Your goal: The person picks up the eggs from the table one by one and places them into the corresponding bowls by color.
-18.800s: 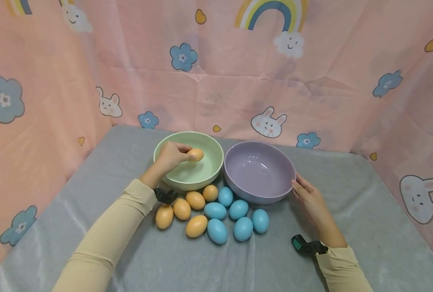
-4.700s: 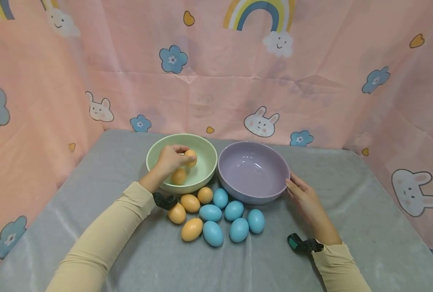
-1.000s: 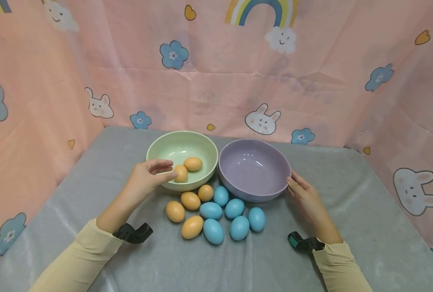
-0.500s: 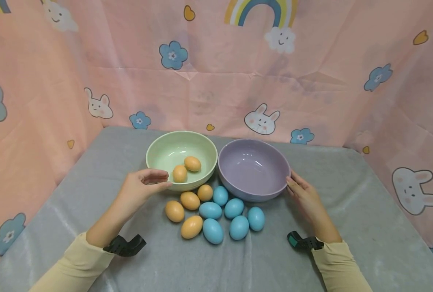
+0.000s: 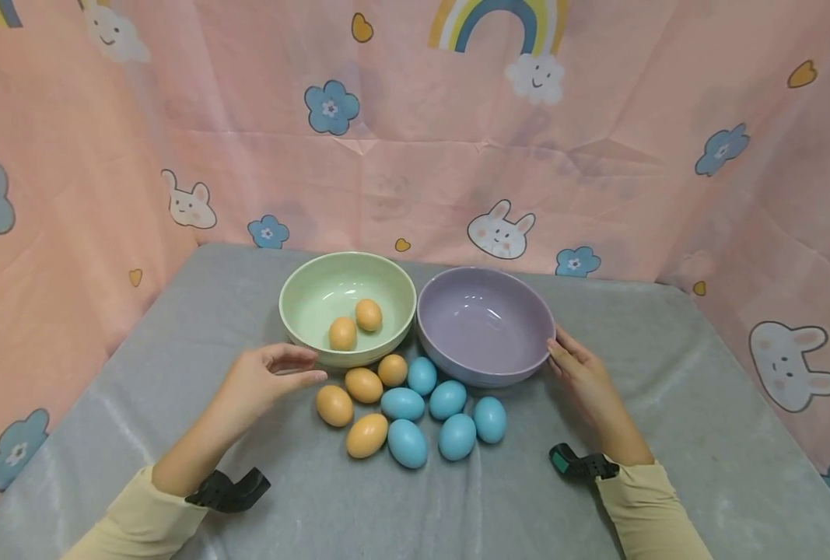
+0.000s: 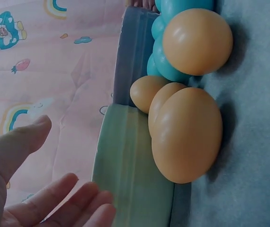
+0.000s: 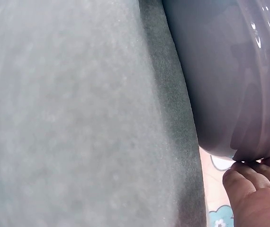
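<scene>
My left hand [image 5: 264, 381] hovers at the near left side of the green bowl [image 5: 309, 299], fingers extended and holding nothing. Its fingertips are just left of several yellow-orange eggs [image 5: 334, 405] on the table. In the left wrist view, the thumb and fingers [image 6: 90, 198] are spread apart beside the green bowl. Two orange eggs [image 5: 369, 315] lie inside that bowl. My right hand [image 5: 590, 381] holds the rim of the purple bowl [image 5: 485, 327], thumb tip at the edge. In the right wrist view, its fingers [image 7: 251, 177] press the bowl's outer wall.
Several blue eggs [image 5: 407, 443] lie right of the orange ones, in front of both bowls. The bowls stand side by side on a grey cloth [image 5: 316, 513]. A pink patterned curtain [image 5: 415, 179] closes off the back and sides.
The left hand let go of a second orange egg in the green bowl, then drew back out toward the eggs on the table. That egg has rocked slightly. The right hand stays at the purple bowl.
</scene>
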`<state>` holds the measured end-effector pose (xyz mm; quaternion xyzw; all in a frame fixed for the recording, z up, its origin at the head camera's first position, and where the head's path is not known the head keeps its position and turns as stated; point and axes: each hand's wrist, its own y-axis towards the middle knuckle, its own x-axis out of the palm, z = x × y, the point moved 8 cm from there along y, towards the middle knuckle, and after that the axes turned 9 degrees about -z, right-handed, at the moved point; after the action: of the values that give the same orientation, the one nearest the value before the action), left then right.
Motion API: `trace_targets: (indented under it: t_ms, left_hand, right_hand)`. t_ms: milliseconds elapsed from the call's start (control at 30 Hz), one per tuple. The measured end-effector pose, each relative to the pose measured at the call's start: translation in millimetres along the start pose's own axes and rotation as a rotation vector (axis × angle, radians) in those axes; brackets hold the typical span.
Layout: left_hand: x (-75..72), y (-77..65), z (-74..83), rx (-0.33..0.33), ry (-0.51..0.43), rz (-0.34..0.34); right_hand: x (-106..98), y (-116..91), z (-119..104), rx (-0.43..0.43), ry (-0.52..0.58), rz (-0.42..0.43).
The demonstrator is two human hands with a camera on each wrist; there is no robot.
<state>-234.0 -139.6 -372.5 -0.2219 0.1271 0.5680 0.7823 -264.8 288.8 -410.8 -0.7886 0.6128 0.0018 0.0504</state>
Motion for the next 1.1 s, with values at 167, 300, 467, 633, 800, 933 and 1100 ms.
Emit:
trace_targets:
  t_ms: [167,300,467,633,800,933,1100]
  left_hand:
    - [7.1,-1.6,-5.2,-0.007,0.011,-0.026]
    - [13.1,-1.9,-9.7,-0.013,0.013,-0.04]
    - [19.5,-3.0,-10.1,0.0,0.034,-0.05]
    - [23.6,-3.6,-11.1,-0.005,0.07,-0.054]
    - [28.1,-3.0,-12.5,-0.009,0.108,-0.059]
    - [30.8,-2.7,-11.7,0.002,0.128,-0.057]
    - [32.3,-2.6,-12.7,-0.001,0.135,-0.059]
  right_hand:
    - [-1,1,1,-0.005,0.007,-0.001]
    - [-1,0,2,0.007,-0.004,0.0]
    - [-1,0,2,0.031,-0.021,0.007]
    - [0,0,1,0.032,-0.028,0.006]
    - [0,-1,2,0.032,-0.033,0.003]
    - [-1,-1,2,0.025,-0.027,0.011]
    - [0,0,2,0.023,-0.026,0.016]
